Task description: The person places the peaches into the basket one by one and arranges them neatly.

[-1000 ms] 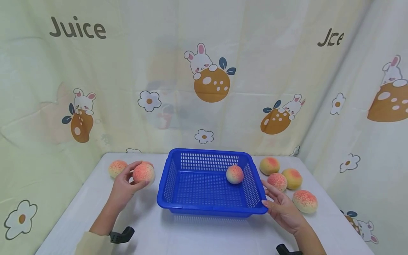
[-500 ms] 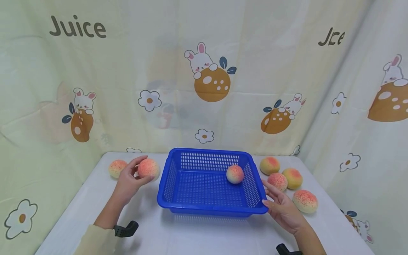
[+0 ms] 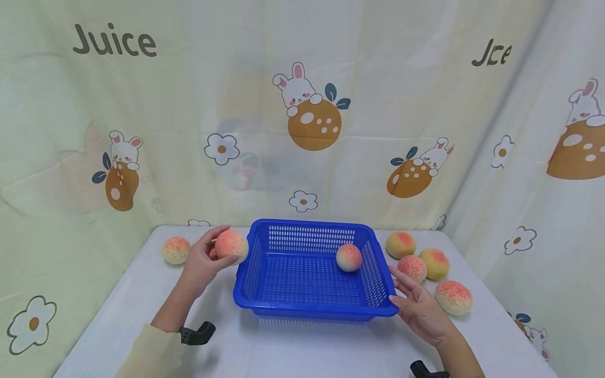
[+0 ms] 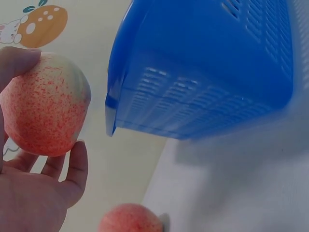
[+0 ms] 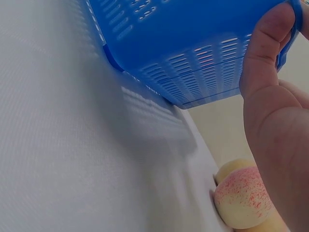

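White table (image 3: 274, 352), blue basket (image 3: 312, 308), long axis sideways, left hand (image 3: 200, 266) pinching 1 peach (image 3: 233, 245), right hand (image 3: 422, 311) pinching basket's rim (image 3: 384, 272)

A flat white worktop (image 3: 264, 349) carries a rectangular blue plastic basket (image 3: 314, 314) with slotted walls, standing near its middle. Left of this, near the far edge, lies a round cream peach with a pink-speckled top (image 3: 176, 250). To the right are two yellow, red-blushed round fruits (image 3: 400, 245), a small pink-speckled peach (image 3: 412, 269) close beside them, and, nearer the front, a broader cream-and-pink peach (image 3: 454, 297).
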Action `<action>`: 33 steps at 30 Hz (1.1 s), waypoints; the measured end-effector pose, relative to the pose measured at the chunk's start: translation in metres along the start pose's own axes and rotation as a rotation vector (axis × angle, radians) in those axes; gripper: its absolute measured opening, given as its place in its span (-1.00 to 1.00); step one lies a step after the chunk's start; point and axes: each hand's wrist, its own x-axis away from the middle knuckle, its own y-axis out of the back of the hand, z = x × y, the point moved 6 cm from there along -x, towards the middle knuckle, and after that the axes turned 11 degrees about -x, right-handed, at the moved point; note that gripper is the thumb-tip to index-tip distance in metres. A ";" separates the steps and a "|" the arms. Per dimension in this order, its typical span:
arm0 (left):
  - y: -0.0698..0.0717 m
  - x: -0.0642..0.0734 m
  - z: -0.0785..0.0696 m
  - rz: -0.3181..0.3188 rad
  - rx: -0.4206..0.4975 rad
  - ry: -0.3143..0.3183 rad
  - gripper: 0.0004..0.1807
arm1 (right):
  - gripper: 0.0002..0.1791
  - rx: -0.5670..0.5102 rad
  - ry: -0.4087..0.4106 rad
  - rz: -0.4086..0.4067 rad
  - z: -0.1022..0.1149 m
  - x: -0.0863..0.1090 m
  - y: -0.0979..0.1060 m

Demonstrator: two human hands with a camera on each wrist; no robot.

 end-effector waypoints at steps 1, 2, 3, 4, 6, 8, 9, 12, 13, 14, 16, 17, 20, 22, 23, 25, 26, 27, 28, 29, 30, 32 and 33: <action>-0.001 -0.001 -0.001 0.002 0.001 0.002 -0.14 | -0.22 -0.001 -0.001 -0.003 0.000 0.000 0.000; -0.002 -0.001 -0.001 0.002 0.001 0.003 -0.14 | -0.21 -0.001 -0.002 -0.005 0.000 0.000 0.000; -0.003 -0.002 -0.002 0.004 0.001 0.006 -0.15 | -0.21 -0.001 -0.003 -0.006 0.000 0.000 0.000; -0.004 -0.002 -0.002 0.006 -0.001 0.008 -0.14 | -0.21 -0.002 -0.004 -0.008 0.000 0.000 0.000; -0.006 -0.003 -0.004 0.010 -0.008 0.010 -0.14 | -0.21 -0.005 -0.006 -0.009 0.000 0.000 0.000; -0.007 -0.004 -0.007 0.014 -0.016 0.008 -0.15 | -0.20 -0.009 -0.009 -0.011 0.000 0.001 0.000; -0.008 -0.004 -0.008 0.016 -0.017 0.004 -0.15 | -0.20 -0.009 -0.010 -0.013 0.000 0.001 0.000; -0.010 -0.006 -0.013 0.024 -0.019 -0.014 -0.15 | -0.20 -0.008 -0.010 -0.014 0.000 0.001 0.000; -0.010 -0.007 -0.015 0.027 -0.016 -0.019 -0.15 | -0.21 -0.008 -0.009 -0.013 0.000 0.001 0.000; -0.011 -0.008 -0.017 0.029 -0.014 -0.025 -0.15 | -0.21 -0.009 -0.009 -0.011 0.000 0.001 0.000; -0.013 -0.010 -0.019 0.033 -0.007 -0.034 -0.16 | -0.21 -0.010 -0.007 -0.007 0.000 0.002 0.000; -0.014 -0.011 -0.021 0.035 -0.005 -0.038 -0.16 | -0.21 -0.011 -0.006 -0.005 -0.001 0.002 0.000; -0.017 -0.014 -0.023 0.036 -0.002 -0.046 -0.17 | -0.21 -0.019 -0.002 0.003 -0.001 0.002 0.000; -0.019 -0.015 -0.025 0.037 -0.006 -0.051 -0.17 | -0.21 -0.022 0.000 0.007 -0.001 0.002 0.000; -0.019 -0.017 -0.025 0.036 -0.010 -0.055 -0.17 | -0.21 -0.024 0.001 0.009 -0.001 0.002 0.000; -0.021 -0.018 -0.027 0.037 -0.012 -0.057 -0.17 | -0.21 -0.026 0.002 0.013 -0.001 0.001 0.000; -0.022 -0.019 -0.027 0.040 -0.013 -0.056 -0.17 | -0.21 -0.025 0.002 0.013 -0.001 0.001 0.000; -0.023 -0.020 -0.028 0.043 -0.016 -0.055 -0.17 | -0.21 -0.022 0.002 0.012 -0.001 0.001 0.000; -0.024 -0.021 -0.029 0.048 -0.017 -0.057 -0.17 | -0.22 -0.019 0.001 0.013 -0.001 0.001 0.000; -0.025 -0.022 -0.030 0.053 -0.020 -0.059 -0.17 | -0.22 -0.014 0.000 0.008 -0.001 0.000 0.001; -0.026 -0.022 -0.030 0.059 -0.024 -0.058 -0.17 | -0.22 -0.010 -0.003 0.003 0.000 0.000 0.001; -0.027 -0.023 -0.033 0.072 -0.034 -0.062 -0.17 | -0.21 -0.003 -0.009 -0.011 0.000 0.001 0.001; -0.028 -0.024 -0.034 0.078 -0.040 -0.065 -0.17 | -0.21 -0.001 -0.012 -0.016 0.000 0.001 0.001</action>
